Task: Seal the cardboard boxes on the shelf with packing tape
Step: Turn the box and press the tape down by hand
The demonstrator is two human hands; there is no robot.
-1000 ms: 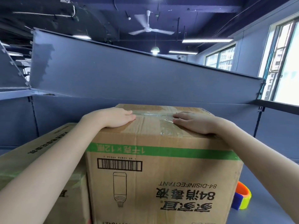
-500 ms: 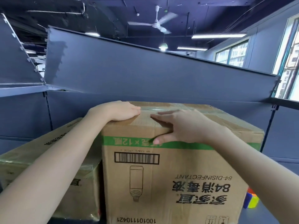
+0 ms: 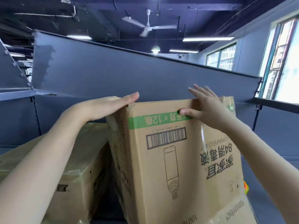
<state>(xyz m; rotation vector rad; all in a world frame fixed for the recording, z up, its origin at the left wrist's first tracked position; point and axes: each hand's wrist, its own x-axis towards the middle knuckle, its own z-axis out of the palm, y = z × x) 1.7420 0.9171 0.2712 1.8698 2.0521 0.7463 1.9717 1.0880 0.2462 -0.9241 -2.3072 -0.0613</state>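
A brown cardboard box (image 3: 174,159) with a green stripe, a barcode and upside-down print stands tilted on the shelf, its front face turned toward me. A strip of clear tape (image 3: 203,139) runs down that face. My left hand (image 3: 111,105) lies flat with straight fingers on the box's top left corner. My right hand (image 3: 205,105) rests on the top edge at the right, fingers spread above the edge and thumb pressed on the green stripe. A second cardboard box (image 3: 77,162), with clear tape on its top, sits to the left.
The grey shelf back panel (image 3: 145,78) rises behind the boxes, with a grey shelf surface (image 3: 275,183) to the right. A bright orange and yellow object (image 3: 246,188) peeks out behind the box's right edge. Windows are at the far right.
The box has tipped and turned, so its top is out of sight and its front faces me. My right hand slid to the right top edge; my left hand flattened on the corner.
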